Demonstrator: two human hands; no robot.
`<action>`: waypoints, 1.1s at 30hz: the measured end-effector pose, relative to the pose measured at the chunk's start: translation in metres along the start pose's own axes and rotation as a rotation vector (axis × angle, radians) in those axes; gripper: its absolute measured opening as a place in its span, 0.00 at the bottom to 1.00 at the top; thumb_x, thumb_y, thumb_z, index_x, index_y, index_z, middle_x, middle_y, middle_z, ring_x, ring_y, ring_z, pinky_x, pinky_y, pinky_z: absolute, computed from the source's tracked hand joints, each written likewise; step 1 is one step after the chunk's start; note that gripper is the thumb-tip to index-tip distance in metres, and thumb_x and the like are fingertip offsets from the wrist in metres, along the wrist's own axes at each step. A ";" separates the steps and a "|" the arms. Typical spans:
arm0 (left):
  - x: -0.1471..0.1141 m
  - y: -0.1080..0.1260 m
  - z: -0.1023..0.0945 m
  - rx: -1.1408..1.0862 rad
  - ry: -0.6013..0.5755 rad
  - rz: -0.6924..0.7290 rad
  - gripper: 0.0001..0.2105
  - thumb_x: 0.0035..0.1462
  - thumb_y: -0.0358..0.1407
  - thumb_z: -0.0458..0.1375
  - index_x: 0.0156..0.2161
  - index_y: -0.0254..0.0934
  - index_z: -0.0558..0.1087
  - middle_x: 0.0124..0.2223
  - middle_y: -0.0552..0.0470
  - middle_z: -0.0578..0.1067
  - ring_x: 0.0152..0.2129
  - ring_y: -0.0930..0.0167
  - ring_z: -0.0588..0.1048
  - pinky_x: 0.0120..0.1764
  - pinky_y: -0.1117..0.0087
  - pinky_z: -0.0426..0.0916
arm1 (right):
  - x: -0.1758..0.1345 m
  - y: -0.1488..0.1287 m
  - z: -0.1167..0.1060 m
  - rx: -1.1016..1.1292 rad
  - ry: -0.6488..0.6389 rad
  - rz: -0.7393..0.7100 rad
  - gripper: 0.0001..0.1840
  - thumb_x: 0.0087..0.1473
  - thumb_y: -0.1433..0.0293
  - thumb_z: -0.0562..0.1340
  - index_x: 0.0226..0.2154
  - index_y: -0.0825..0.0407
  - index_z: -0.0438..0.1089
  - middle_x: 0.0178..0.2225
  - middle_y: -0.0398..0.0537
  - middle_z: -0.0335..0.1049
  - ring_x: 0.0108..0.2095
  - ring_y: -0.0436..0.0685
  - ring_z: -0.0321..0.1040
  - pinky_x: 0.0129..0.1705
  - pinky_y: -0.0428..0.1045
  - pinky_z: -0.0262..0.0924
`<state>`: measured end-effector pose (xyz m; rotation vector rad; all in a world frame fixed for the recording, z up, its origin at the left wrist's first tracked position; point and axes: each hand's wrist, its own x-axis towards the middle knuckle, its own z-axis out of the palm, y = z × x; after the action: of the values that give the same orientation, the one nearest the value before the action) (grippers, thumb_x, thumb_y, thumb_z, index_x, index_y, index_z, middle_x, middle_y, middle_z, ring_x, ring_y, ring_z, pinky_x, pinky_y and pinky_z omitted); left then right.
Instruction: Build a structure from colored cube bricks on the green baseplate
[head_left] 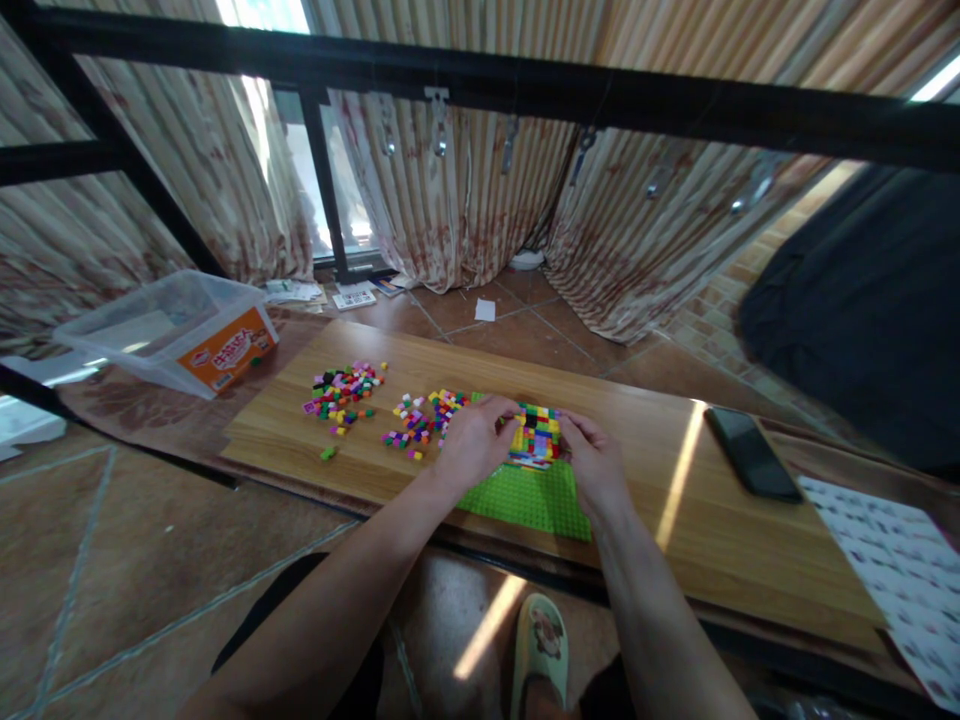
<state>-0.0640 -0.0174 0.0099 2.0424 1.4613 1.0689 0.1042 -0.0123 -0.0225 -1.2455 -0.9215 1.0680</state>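
Observation:
A multicoloured build of small toy bricks [538, 438] stands on the green studded baseplate [525, 500] on the wooden board. My left hand [476, 438] is closed at its left edge, thumb and forefinger drawn together; whether a loose brick sits between those fingertips is too small to tell. Against the opposite edge, my right hand [596, 460] grips the build with thumb and fingers. Just left of my left hand lies a scattered pile of loose bricks [416, 420], partly hidden by that hand. A second brick pile [345, 390] is spread farther left.
A clear plastic box [157, 335] with an orange label stands at the far left. On the right, a black phone [752, 455] lies on the wooden board [645, 420], near a printed sheet [892, 570]. A dark metal rail [480, 75] crosses above, in front of curtains.

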 end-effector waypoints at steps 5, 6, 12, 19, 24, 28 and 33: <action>-0.002 -0.002 0.001 -0.047 0.016 0.012 0.07 0.56 0.32 0.56 0.39 0.37 0.75 0.39 0.50 0.79 0.35 0.70 0.75 0.40 0.70 0.69 | 0.000 -0.001 0.000 0.004 0.003 0.021 0.21 0.39 0.55 0.69 0.34 0.52 0.77 0.33 0.47 0.77 0.32 0.54 0.72 0.35 0.51 0.68; -0.002 -0.003 0.001 -0.060 0.016 0.005 0.08 0.56 0.32 0.56 0.39 0.37 0.75 0.38 0.50 0.79 0.34 0.71 0.75 0.39 0.70 0.69 | 0.000 -0.001 0.000 0.006 0.002 0.027 0.21 0.39 0.55 0.69 0.34 0.52 0.77 0.33 0.47 0.77 0.31 0.54 0.71 0.35 0.50 0.67; 0.000 -0.001 0.000 -0.159 0.011 -0.078 0.08 0.58 0.35 0.54 0.38 0.36 0.76 0.35 0.51 0.79 0.28 0.72 0.74 0.34 0.72 0.68 | 0.000 -0.001 0.000 0.008 0.003 0.015 0.21 0.39 0.55 0.69 0.33 0.52 0.77 0.32 0.47 0.77 0.31 0.54 0.71 0.35 0.50 0.67; 0.007 -0.002 0.005 -0.295 0.052 -0.191 0.06 0.55 0.35 0.58 0.33 0.34 0.75 0.31 0.51 0.78 0.28 0.72 0.75 0.33 0.72 0.68 | 0.000 0.000 0.000 0.011 0.000 0.015 0.21 0.40 0.55 0.69 0.34 0.51 0.77 0.33 0.46 0.77 0.31 0.54 0.72 0.35 0.51 0.68; 0.008 -0.004 0.010 -0.313 0.052 -0.259 0.06 0.53 0.35 0.60 0.33 0.33 0.75 0.31 0.49 0.78 0.27 0.72 0.74 0.32 0.72 0.67 | 0.000 0.000 0.000 0.015 -0.003 0.015 0.21 0.40 0.55 0.69 0.34 0.52 0.77 0.32 0.46 0.77 0.31 0.54 0.72 0.35 0.51 0.68; 0.010 -0.008 0.013 -0.352 0.054 -0.273 0.06 0.52 0.35 0.60 0.33 0.33 0.75 0.31 0.50 0.78 0.27 0.72 0.74 0.32 0.72 0.68 | -0.001 0.000 0.000 0.004 -0.007 0.024 0.21 0.41 0.55 0.69 0.34 0.52 0.77 0.33 0.46 0.77 0.32 0.54 0.71 0.37 0.51 0.68; 0.013 -0.012 0.016 -0.444 0.065 -0.276 0.05 0.50 0.34 0.62 0.31 0.33 0.74 0.30 0.51 0.77 0.27 0.73 0.74 0.33 0.72 0.69 | -0.001 0.000 0.000 0.024 0.002 0.017 0.20 0.40 0.55 0.69 0.34 0.52 0.77 0.33 0.46 0.77 0.33 0.54 0.71 0.38 0.51 0.68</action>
<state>-0.0568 0.0006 -0.0040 1.4674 1.3399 1.2196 0.1034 -0.0136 -0.0219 -1.2368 -0.8953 1.0879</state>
